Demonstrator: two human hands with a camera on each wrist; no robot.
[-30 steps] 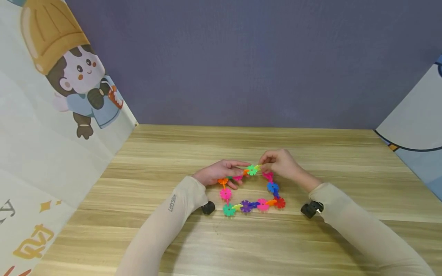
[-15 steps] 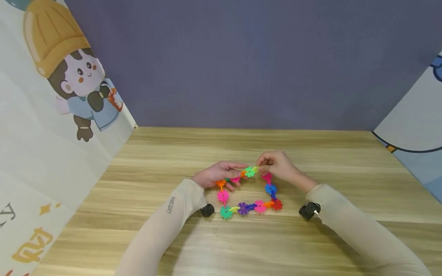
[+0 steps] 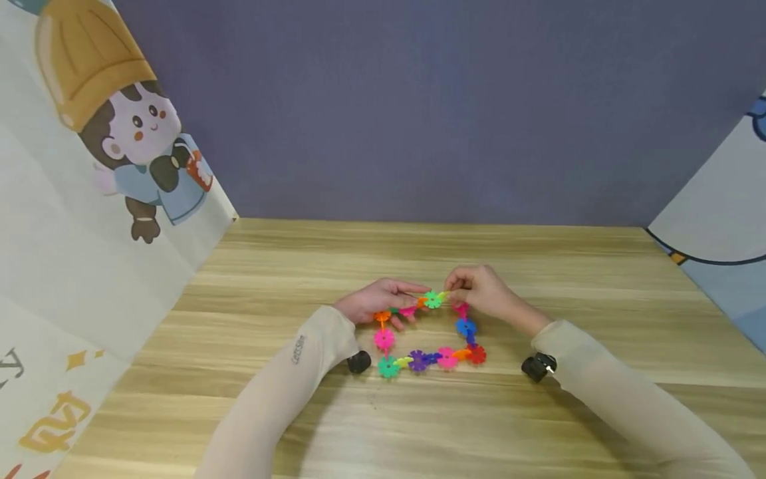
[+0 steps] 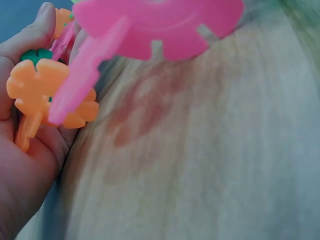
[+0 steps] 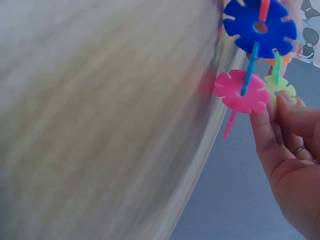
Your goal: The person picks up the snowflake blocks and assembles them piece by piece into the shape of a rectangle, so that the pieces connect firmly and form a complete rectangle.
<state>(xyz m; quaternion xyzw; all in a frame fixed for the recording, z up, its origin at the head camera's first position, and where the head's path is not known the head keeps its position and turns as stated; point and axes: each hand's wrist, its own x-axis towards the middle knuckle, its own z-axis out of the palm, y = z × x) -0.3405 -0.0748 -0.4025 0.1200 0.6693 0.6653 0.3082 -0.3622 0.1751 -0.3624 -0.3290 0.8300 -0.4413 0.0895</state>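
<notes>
Several colourful notched plastic discs, slotted together into a chain, lie in a rough rectangle on the table. My left hand [image 3: 383, 298] holds the chain's far left stretch, its thumb over the pieces; an orange disc [image 4: 37, 87] sits against the palm in the left wrist view. At the far side, a light green disc [image 3: 433, 300] spans between the hands. My right hand [image 3: 487, 293] pinches a yellow disc [image 5: 278, 89] between thumb and fingers. Close by its fingertips is a pink disc [image 5: 242, 92], with another pink piece [image 5: 230, 124] jutting from it, its far end free.
The wood-grain table [image 3: 419, 426] reaches back to a dark grey-blue panel [image 3: 419, 113]. A cartoon-printed white sheet [image 3: 72, 266] borders the left side, and another printed sheet [image 3: 718, 199] the right. Small black wrist cameras [image 3: 359, 362] hang below both forearms.
Both hands keep their hold on the chain. The near side of the chain has shifted slightly left in the head view; otherwise little differs.
</notes>
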